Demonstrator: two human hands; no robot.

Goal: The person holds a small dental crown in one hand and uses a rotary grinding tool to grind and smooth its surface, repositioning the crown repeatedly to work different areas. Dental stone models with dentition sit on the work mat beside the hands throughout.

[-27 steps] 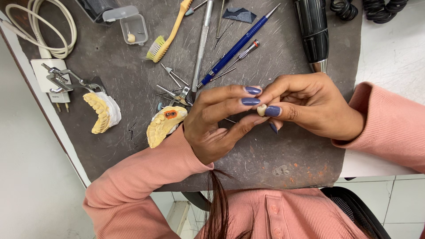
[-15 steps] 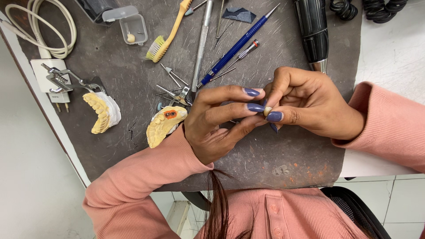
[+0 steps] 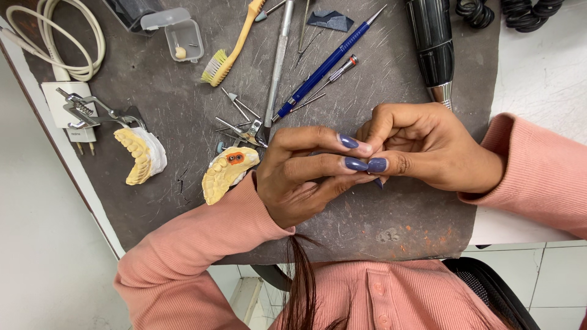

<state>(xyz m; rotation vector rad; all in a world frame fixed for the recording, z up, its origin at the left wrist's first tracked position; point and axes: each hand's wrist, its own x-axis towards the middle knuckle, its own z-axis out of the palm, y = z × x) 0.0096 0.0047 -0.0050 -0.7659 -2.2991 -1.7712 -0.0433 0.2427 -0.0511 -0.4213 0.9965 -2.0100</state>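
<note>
**Small tooth piece pinched between both hands above the counter**

The tooth piece is almost wholly hidden now, clamped where the fingertips of the left hand [image 3: 306, 174] and right hand [image 3: 428, 146] meet, held just above the dark counter [image 3: 367, 226]. The hands are pressed together, fingers closed around that one spot (only the painted nails show clearly there).

By my judgement it is very light, hard and brittle, and small enough to slip out and roll away. A fingertip pinch on its sides is the sensible hold, close over the counter so a drop stays short.

About the hands: a yellow cast [image 3: 226, 174] with an orange spot lies just beside the left wrist, another cast [image 3: 139, 156] sits further left near a metal articulator [image 3: 92, 110]. Burs [image 3: 235, 119], a blue pencil [image 3: 327, 64], a toothbrush [image 3: 229, 46], a clear box [image 3: 183, 38] and a black handpiece [image 3: 434, 46] lie beyond.

Compared with the earlier frames, a pale bit of the piece showed between the fingertips then; now the fingers cover it. The right fingers have curled in tighter against the left. Everything on the counter lies as it did.
</note>
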